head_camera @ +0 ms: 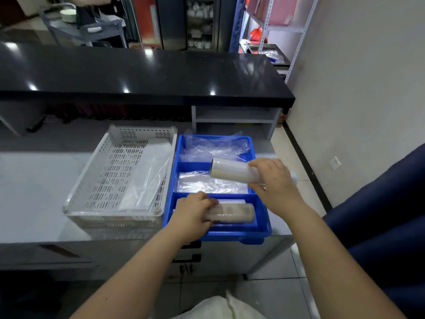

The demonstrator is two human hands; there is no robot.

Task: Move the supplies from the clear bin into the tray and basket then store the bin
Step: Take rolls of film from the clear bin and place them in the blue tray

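Observation:
A blue tray [264, 223] with three compartments sits at the right end of the grey counter. Its far compartment holds crumpled clear plastic bags [211, 148]; the middle one holds flat clear bags [207, 183]. My left hand [193, 215] grips a clear film roll [234, 214] lying in the near compartment. My right hand [273, 183] holds a second white film roll [230, 169] tilted above the middle compartment. To the left stands a white perforated basket [96, 180] with a clear plastic sheet [147, 178] inside. The clear bin is not in view.
A black raised countertop [138, 72] runs behind the work surface, with an open cubby [236, 120] under it. A blue chair [379, 215] stands at the right. Drawers [190, 256] sit below the tray. Metal shelving [276, 26] stands in the back right.

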